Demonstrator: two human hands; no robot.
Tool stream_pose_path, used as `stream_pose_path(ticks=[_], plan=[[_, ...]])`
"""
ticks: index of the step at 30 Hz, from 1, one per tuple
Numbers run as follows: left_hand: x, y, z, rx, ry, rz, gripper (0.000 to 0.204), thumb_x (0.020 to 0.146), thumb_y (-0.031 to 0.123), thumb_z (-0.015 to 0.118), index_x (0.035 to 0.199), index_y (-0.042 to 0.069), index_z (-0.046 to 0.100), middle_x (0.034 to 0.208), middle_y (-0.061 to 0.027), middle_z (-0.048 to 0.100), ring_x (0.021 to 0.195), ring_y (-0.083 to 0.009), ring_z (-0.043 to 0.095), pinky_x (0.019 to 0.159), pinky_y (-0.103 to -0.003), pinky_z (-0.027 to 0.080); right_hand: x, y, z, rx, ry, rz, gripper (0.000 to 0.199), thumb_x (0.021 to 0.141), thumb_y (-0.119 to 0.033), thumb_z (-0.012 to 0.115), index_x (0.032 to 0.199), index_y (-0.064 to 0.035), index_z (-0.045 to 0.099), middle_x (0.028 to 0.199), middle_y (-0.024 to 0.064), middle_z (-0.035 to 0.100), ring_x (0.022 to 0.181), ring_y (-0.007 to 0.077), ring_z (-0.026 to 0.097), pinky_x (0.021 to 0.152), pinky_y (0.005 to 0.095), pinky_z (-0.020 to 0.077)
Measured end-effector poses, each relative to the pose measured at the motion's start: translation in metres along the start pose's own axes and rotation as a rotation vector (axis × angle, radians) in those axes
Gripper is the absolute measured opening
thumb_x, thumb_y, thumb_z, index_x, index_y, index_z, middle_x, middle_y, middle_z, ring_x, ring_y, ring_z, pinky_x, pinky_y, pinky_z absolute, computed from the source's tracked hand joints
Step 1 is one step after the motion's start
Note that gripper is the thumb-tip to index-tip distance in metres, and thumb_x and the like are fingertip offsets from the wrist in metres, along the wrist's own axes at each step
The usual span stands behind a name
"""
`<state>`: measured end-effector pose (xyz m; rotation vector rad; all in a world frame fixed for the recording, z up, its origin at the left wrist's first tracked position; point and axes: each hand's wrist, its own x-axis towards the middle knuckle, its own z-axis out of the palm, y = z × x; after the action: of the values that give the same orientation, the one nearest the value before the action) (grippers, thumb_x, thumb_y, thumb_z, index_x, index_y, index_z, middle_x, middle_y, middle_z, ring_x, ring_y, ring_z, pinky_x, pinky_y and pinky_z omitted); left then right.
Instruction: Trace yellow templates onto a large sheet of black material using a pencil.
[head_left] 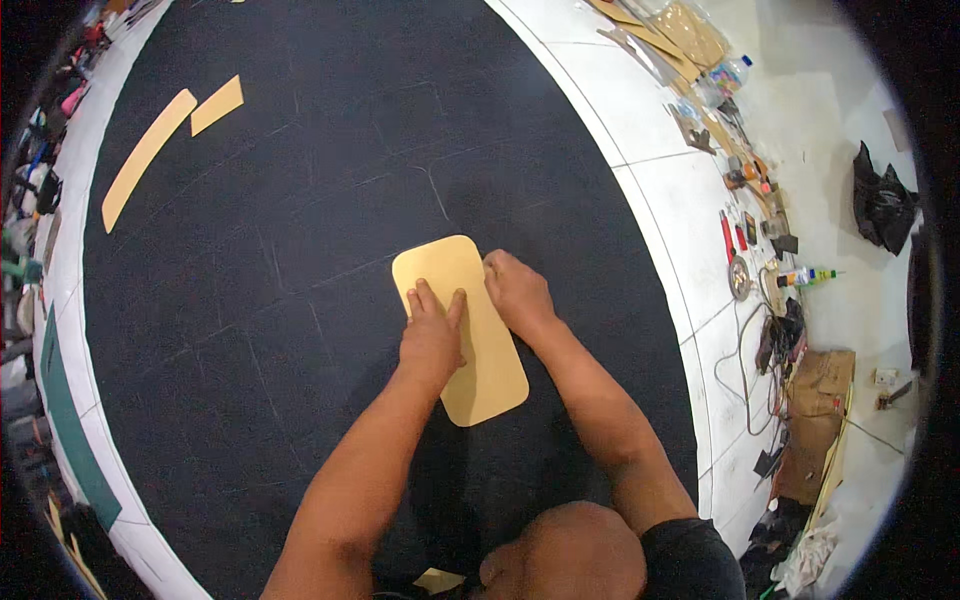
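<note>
So a tan card template with rounded corners (462, 330) is laid flat on a big sheet of black material (330, 200), roughly in the middle of it; the black sheet is spread over a white tiled floor (650, 200), so no counter here, everything is done down on the floor; the left hand (432, 335) is pressed palm-down on the template, fingers spread flat and pointing away, nothing gripped, just held down; the right hand (518, 292) is curled at the template's right edge near the upper corner, fingers bunched and touching the edge; whether something small is pinched in it can't be told, the fingertips are tucked out of sight; faint pale lines are seen drawn across the black sheet around the template; two more tan pieces are left far off at the upper left of the sheet, a long curved strip (147, 155) and a shorter slanted strip (217, 105), just beside each other and well apart from the hands; along the right side of the floor a jumble of tools and bottles (750, 240) is strung out, with a tangle of cables (760, 350) and a brown cardboard box (815, 420) lower down; a black bag (882, 205) is slumped further right.
</note>
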<state>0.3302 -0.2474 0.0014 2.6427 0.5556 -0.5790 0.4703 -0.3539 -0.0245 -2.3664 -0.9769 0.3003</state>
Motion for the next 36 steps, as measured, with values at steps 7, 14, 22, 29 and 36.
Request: stream_pose_path(ticks=[7, 14, 22, 29, 36], plan=[[0.003, -0.001, 0.002, 0.001, 0.003, -0.023, 0.117, 0.064, 0.027, 0.096, 0.159, 0.023, 0.028, 0.16, -0.0374, 0.011, 0.147, -0.0546, 0.027, 0.104, -0.05, 0.053, -0.092, 0.008, -0.012, 0.025, -0.019, -0.048, 0.012, 0.1, -0.02, 0.051, 0.106, -0.0093, 0.053, 0.098, 0.0155, 0.062, 0.091, 0.0402, 0.065, 0.076, 0.0522, 0.053], [0.003, 0.002, -0.004, 0.018, -0.014, -0.013, 0.118, 0.063, 0.028, 0.096, 0.159, 0.023, 0.027, 0.159, -0.0381, 0.013, 0.146, -0.0549, 0.028, 0.106, -0.049, 0.052, -0.175, 0.011, -0.026, 0.057, -0.019, 0.001, 0.014, 0.1, -0.015, 0.054, 0.111, -0.0074, 0.055, 0.108, 0.0137, 0.065, 0.096, 0.0382, 0.067, 0.081, 0.0479, 0.0563], [0.0, 0.0, -0.003, 0.02, -0.022, -0.017, 0.118, 0.063, 0.03, 0.095, 0.16, 0.025, 0.027, 0.16, -0.0367, 0.013, 0.145, -0.0545, 0.03, 0.106, -0.05, 0.052, -0.215, -0.003, -0.023, 0.007, -0.123, 0.168, 0.015, 0.101, -0.013, 0.055, 0.114, -0.0054, 0.056, 0.119, 0.0158, 0.061, 0.097, 0.0396, 0.067, 0.08, 0.0486, 0.0567], [0.001, -0.002, -0.001, 0.04, 0.003, -0.004, 0.117, 0.065, 0.029, 0.094, 0.16, 0.026, 0.027, 0.159, -0.0382, 0.014, 0.145, -0.0551, 0.031, 0.106, -0.05, 0.051, -0.219, -0.025, -0.004, 0.137, -0.14, 0.016, 0.015, 0.1, -0.014, 0.058, 0.112, -0.005, 0.057, 0.108, 0.0156, 0.064, 0.094, 0.0389, 0.068, 0.077, 0.0474, 0.0569], [0.002, 0.004, -0.008, 0.041, -0.066, -0.023, 0.118, 0.066, 0.03, 0.094, 0.16, 0.024, 0.025, 0.159, -0.0393, 0.012, 0.146, -0.0543, 0.029, 0.106, -0.049, 0.052, -0.215, -0.04, 0.015, 0.224, -0.168, -0.047, 0.014, 0.099, -0.015, 0.062, 0.109, -0.0063, 0.062, 0.097, 0.0158, 0.07, 0.088, 0.0371, 0.07, 0.076, 0.0463, 0.0571]])
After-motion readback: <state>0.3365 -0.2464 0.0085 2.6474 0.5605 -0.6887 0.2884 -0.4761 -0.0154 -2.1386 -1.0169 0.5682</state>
